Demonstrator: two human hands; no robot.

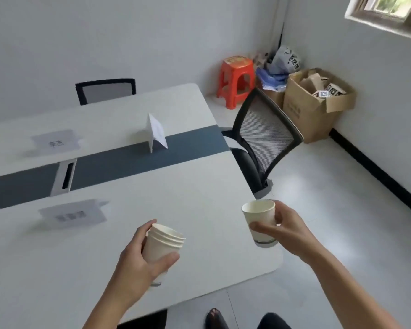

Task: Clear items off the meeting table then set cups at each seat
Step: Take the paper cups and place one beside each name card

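My left hand (138,260) grips a stack of white paper cups (163,243), tilted to the right, above the near part of the white meeting table (199,186). My right hand (282,230) holds a single white paper cup (260,216) upright, over the table's near right edge. Both are off the tabletop. Three folded paper name cards stand on the table: one near me (74,213), one at the far left (56,141) and one by the dark centre strip (156,131).
A black mesh chair (263,138) stands at the table's right end, another (105,90) on the far side. In the corner are an orange plastic stool (236,79), an open cardboard box (311,108) and bags. A cable hatch (64,176) sits in the centre strip.
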